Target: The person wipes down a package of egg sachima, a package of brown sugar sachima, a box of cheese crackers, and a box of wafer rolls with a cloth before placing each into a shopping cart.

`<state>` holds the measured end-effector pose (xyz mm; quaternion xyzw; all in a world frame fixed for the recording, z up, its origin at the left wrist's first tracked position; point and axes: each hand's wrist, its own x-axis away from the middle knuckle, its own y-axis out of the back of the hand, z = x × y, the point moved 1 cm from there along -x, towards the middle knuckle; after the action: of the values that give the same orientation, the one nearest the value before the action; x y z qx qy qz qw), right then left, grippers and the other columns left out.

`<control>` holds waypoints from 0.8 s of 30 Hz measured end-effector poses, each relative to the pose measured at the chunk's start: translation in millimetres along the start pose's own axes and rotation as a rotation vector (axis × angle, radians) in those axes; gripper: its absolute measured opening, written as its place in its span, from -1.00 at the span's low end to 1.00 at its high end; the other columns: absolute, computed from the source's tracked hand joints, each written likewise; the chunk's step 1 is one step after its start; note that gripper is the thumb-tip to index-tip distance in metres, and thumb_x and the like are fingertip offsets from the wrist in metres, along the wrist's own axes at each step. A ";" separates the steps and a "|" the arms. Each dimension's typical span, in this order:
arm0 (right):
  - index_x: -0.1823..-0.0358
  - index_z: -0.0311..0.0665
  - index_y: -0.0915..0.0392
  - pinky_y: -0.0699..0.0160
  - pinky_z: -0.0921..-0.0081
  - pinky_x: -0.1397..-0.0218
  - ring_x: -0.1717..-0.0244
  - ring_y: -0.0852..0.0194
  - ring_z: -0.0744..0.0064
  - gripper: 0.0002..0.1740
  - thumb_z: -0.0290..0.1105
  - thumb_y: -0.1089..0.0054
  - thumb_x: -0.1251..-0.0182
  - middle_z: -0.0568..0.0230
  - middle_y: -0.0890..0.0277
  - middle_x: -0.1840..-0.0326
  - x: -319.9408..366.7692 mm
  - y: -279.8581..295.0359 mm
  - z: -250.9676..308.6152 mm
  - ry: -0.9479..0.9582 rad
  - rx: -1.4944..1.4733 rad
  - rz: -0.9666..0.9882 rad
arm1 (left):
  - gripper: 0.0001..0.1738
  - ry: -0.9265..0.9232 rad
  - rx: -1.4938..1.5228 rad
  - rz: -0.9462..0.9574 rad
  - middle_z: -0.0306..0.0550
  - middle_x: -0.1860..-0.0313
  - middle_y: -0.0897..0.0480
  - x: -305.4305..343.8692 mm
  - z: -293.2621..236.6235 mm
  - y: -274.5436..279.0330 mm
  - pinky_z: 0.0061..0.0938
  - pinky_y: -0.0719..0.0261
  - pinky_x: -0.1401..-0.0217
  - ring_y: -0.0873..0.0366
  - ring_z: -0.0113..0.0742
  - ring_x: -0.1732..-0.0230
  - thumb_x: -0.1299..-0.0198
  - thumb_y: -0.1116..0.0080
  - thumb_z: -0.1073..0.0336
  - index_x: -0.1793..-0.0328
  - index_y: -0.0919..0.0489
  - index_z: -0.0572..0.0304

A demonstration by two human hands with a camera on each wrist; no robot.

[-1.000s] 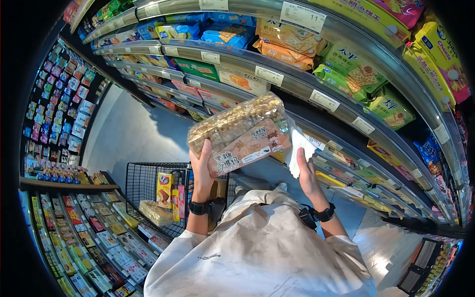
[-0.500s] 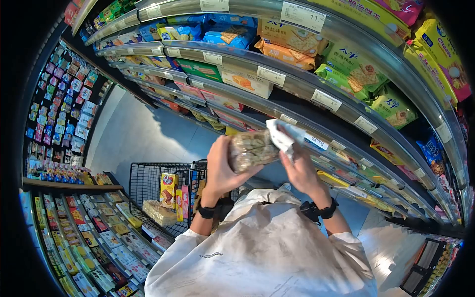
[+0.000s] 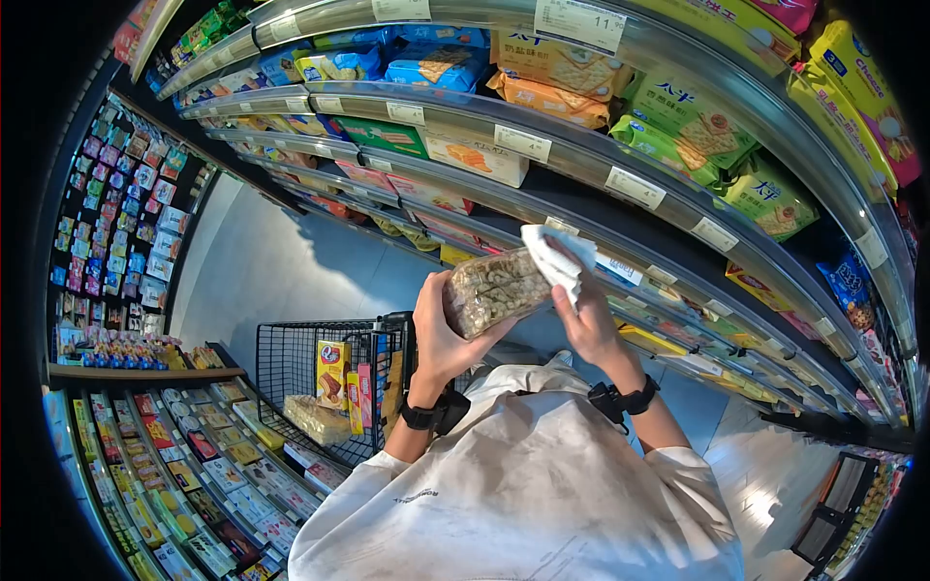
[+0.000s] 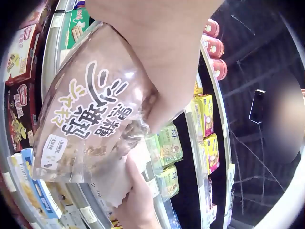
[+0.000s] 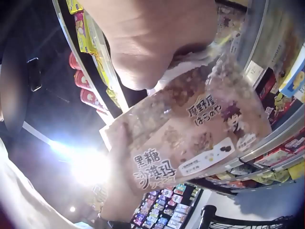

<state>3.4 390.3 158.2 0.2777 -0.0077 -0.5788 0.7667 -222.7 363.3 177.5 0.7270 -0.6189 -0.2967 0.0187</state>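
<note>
A clear-wrapped pack of brown-sugar sachima (image 3: 496, 292) is held up before the chest, one end turned toward the head camera. My left hand (image 3: 441, 339) grips it at its left side, thumb along the lower edge. With a white tissue (image 3: 560, 259) between fingers and thumb, my right hand (image 3: 593, 334) is at the pack's other end. The printed label of the sachima pack (image 5: 190, 138) shows broadly in the right wrist view, where the tissue (image 5: 183, 70) lies against its upper edge. In the left wrist view the right hand (image 4: 137, 202) is beneath the pack.
Shelves of crackers (image 3: 693, 131) and boxes curve along the front and right. A black wire cart (image 3: 291, 339) stands left of the body, holding a yellow box (image 3: 331, 373), a pink box and another clear-wrapped pack (image 3: 315, 418). Low display racks (image 3: 184, 465) line the lower left.
The sachima pack has turned from label-up to end-on and come lower. My right hand moved up and inward, bringing the tissue to the pack. Little differs over the last half second.
</note>
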 end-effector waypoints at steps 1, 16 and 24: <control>-0.50 -0.35 -0.32 -0.03 0.13 -0.65 -0.64 -0.07 -0.07 -0.50 -0.31 0.10 -0.64 -0.08 -0.18 -0.62 -0.8 4.5 -4.1 -0.017 0.027 0.008 | -0.13 0.002 0.000 -0.003 0.06 0.12 -0.59 -1.4 -0.5 1.5 -0.24 -0.56 0.03 -0.61 -0.01 0.14 0.26 -0.73 0.09 -0.12 -0.45 0.37; -0.51 -0.25 -0.34 0.04 -0.01 -0.69 -0.67 -0.03 -0.01 -0.41 -0.34 -0.07 -0.46 0.01 -0.15 -0.65 -6.8 -12.3 62.1 0.267 0.128 0.106 | -0.14 -0.018 -0.064 0.089 0.06 0.09 -0.56 7.0 3.8 -5.0 -0.30 -0.53 -0.04 -0.56 -0.09 0.08 0.29 -0.65 0.20 -0.15 -0.41 0.37; -0.39 -0.32 -0.47 -0.19 0.11 -0.59 -0.54 -0.26 -0.07 -0.55 -0.32 0.04 -0.58 -0.01 -0.32 -0.55 4.0 17.5 5.0 -0.096 0.242 -0.164 | -0.19 0.173 0.200 -0.009 -0.05 0.02 -0.60 9.2 -4.6 7.5 -0.41 -0.55 -0.18 -0.60 -0.33 -0.02 0.14 -0.69 0.25 -0.16 -0.39 0.33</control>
<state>18.5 387.7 168.9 0.3396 -0.0915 -0.6468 0.6767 -226.7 351.6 180.4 0.7509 -0.6382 -0.1700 -0.0020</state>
